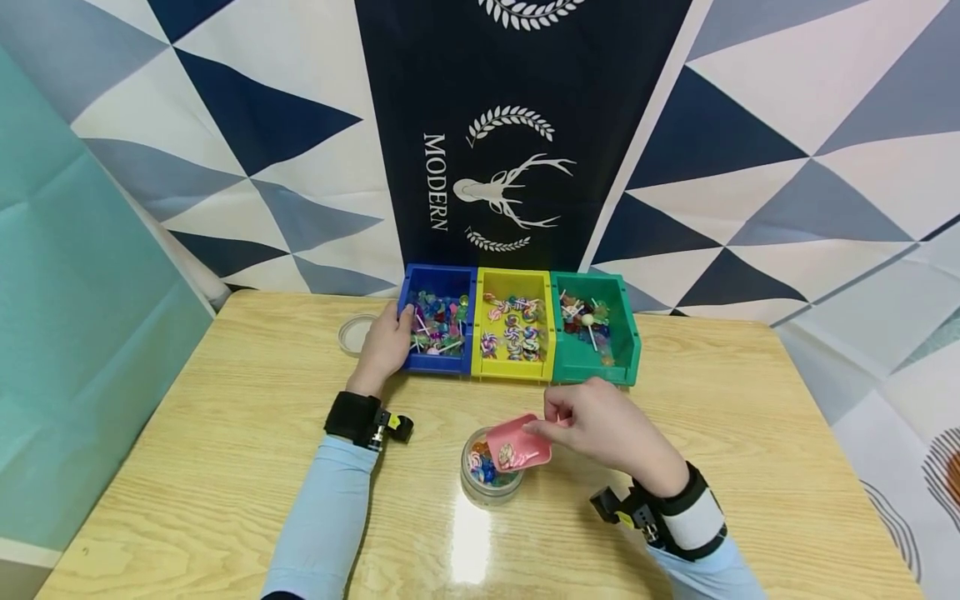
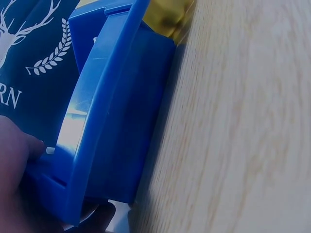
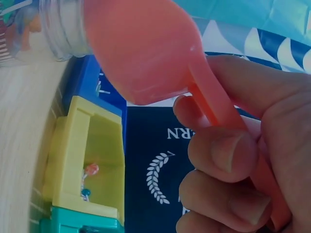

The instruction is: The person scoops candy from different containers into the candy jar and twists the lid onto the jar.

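My right hand grips the handle of a pink scoop; its fingers curl round that handle in the right wrist view. The scoop overlaps the mouth of a clear glass jar, and a pale candy lies in its bowl. Colourful candies show inside the jar. My left hand holds the left wall of a blue bin, thumb on the inner side. Lollipops and shiny candies fill part of that bin. In the left wrist view the blue bin's front lip stands close to the thumb.
A yellow bin with swirl candies and a green bin with lollipops adjoin the blue one in a row. A round lid lies left of them on the wooden table. Patterned cloth hangs behind.
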`<action>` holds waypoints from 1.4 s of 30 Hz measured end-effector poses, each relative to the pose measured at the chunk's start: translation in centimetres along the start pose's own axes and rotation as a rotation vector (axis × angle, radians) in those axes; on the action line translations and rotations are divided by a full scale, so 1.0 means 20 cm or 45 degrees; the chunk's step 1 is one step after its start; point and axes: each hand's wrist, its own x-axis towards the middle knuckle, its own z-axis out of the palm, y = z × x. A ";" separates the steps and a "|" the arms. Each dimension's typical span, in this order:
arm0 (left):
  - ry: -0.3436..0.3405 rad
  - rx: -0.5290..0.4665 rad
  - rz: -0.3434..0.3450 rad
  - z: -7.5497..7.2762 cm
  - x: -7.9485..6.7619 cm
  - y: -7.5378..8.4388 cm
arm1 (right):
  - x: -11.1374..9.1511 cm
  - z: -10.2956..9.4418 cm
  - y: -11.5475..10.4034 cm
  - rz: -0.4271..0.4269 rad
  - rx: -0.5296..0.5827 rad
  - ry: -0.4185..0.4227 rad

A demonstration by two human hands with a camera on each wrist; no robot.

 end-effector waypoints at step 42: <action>0.022 -0.005 -0.007 0.01 0.00 0.00 | -0.03 0.01 -0.11 -0.264 -0.261 0.261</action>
